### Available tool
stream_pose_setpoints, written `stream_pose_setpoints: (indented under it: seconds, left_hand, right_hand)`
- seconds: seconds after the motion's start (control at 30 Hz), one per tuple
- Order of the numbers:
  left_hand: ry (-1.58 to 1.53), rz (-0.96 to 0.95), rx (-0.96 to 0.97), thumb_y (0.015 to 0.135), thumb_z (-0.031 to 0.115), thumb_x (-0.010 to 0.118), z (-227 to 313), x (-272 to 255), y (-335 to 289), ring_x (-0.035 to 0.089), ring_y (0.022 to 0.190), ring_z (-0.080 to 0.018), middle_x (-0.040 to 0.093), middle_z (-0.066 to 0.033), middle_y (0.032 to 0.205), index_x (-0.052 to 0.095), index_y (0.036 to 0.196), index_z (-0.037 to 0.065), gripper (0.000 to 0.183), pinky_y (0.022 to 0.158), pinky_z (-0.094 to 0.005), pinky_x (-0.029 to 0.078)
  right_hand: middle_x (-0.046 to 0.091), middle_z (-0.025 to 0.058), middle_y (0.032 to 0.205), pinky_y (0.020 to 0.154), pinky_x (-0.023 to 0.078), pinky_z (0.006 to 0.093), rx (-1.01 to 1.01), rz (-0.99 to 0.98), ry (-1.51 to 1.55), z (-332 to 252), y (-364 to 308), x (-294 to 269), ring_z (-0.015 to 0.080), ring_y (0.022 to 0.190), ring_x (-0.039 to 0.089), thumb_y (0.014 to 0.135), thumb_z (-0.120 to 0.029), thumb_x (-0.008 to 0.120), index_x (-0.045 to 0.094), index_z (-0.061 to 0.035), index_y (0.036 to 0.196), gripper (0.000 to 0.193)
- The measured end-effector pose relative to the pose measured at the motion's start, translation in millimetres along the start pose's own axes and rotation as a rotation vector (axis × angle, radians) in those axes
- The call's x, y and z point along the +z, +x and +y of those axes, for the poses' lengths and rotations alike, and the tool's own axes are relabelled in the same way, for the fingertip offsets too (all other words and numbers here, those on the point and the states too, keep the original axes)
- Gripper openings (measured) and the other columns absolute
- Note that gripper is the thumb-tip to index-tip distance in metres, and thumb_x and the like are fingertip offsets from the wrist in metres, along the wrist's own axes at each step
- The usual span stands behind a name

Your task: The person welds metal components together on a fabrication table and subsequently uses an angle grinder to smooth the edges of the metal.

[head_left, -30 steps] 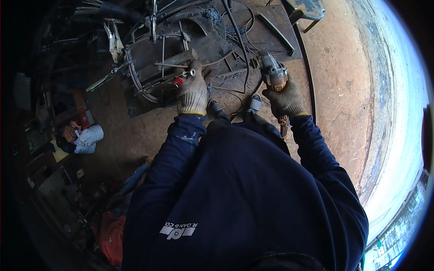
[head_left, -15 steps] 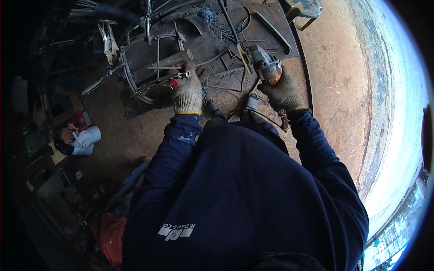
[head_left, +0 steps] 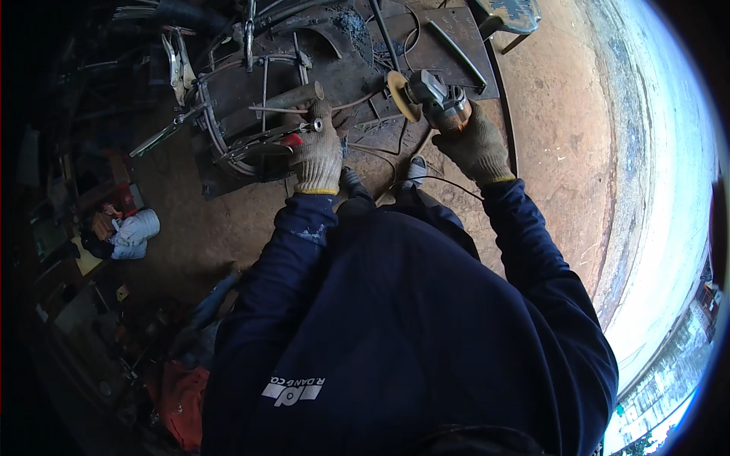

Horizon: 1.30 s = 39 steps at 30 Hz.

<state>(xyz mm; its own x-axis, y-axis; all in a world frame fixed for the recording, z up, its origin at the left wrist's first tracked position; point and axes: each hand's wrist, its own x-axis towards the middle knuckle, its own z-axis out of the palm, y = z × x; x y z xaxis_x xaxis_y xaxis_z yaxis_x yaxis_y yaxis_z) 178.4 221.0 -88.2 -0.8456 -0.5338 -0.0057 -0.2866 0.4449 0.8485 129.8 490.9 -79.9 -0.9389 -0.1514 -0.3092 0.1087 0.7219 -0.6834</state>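
Note:
My left hand (head_left: 318, 159), in a knitted work glove with a yellow cuff, is closed at the locking pliers (head_left: 262, 141), beside a red piece on them. Its fingertips are partly hidden, near the end of a metal pipe (head_left: 293, 97) and a thin rod. The pliers sit on a ring-shaped frame of bent metal rods (head_left: 207, 114). In my gloved right hand (head_left: 480, 148) is an angle grinder (head_left: 442, 105). Its tan disc (head_left: 403, 96) faces partly toward me, apart from the frame.
More locking pliers (head_left: 179, 68) clamp the frame's far left side. Flat metal plates (head_left: 449, 64) lie beneath, with a loose bar (head_left: 458, 53) and cables across them. A stool (head_left: 511, 15) stands at far right. White cloth (head_left: 137, 232) lies at left, and my feet are close behind the plates.
The grinder has turned: its disc, edge-on before, now shows its broad face farther left. A brown-handled thing under my right wrist no longer shows. My left hand stays at the pliers.

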Motion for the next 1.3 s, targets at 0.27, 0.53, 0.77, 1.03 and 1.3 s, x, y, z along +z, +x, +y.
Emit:
stream_pose_setpoints:
  seconds: [0.27, 0.53, 0.77, 1.03, 1.3]
  left_hand:
    - [0.212, 0.063, 0.190, 0.102, 0.041, 0.059, -6, -2, 3, 0.063, 0.108, -0.0367, 0.065, -0.0224, 0.120, 0.058, 0.123, -0.005, 0.051, 0.092, -0.0434, 0.049]
    - [0.103, -0.005, 0.112, 0.102, 0.042, 0.059, -1, 0, 1, 0.062, 0.110, -0.0365, 0.064, -0.0221, 0.123, 0.054, 0.129, -0.005, 0.055, 0.094, -0.0435, 0.048]
    - [-0.104, -0.029, -0.059, 0.102, 0.041, 0.059, -2, 4, 1, 0.066, 0.102, -0.0307, 0.067, -0.0176, 0.121, 0.055, 0.127, -0.004, 0.052, 0.088, -0.0418, 0.052]
    - [-0.088, -0.020, -0.095, 0.102, 0.036, 0.061, 12, 1, 2, 0.067, 0.098, -0.0241, 0.069, -0.0150, 0.114, 0.057, 0.122, -0.003, 0.044, 0.085, -0.0383, 0.053]
    - [-0.002, 0.076, 0.053, 0.101, 0.035, 0.064, -20, 7, 5, 0.067, 0.090, -0.0217, 0.067, -0.0129, 0.103, 0.057, 0.113, 0.000, 0.038, 0.078, -0.0362, 0.054]
  right_hand:
    - [0.068, 0.0248, 0.115, 0.090, 0.054, 0.0472, -0.039, 0.044, -0.063, -5, -1, -1, 0.0410, 0.108, 0.067, 0.070, -0.027, 0.083, 0.052, -0.0015, 0.131, 0.073]
    - [0.070, 0.0213, 0.116, 0.087, 0.056, 0.0453, -0.040, 0.070, -0.132, -1, 2, -3, 0.0386, 0.104, 0.069, 0.071, -0.033, 0.084, 0.049, -0.0079, 0.140, 0.081]
    - [0.070, 0.0206, 0.111, 0.085, 0.057, 0.0453, -0.013, 0.089, -0.141, -1, 3, 2, 0.0390, 0.101, 0.070, 0.072, -0.034, 0.084, 0.051, -0.0082, 0.137, 0.078]
    - [0.070, 0.0201, 0.110, 0.084, 0.056, 0.0457, 0.027, 0.098, -0.140, 10, 1, 2, 0.0391, 0.101, 0.069, 0.071, -0.033, 0.085, 0.052, -0.0071, 0.134, 0.076]
    - [0.069, 0.0245, 0.110, 0.087, 0.055, 0.0482, -0.021, 0.080, -0.110, -11, -5, -4, 0.0421, 0.103, 0.068, 0.073, -0.028, 0.078, 0.054, -0.0029, 0.129, 0.066]
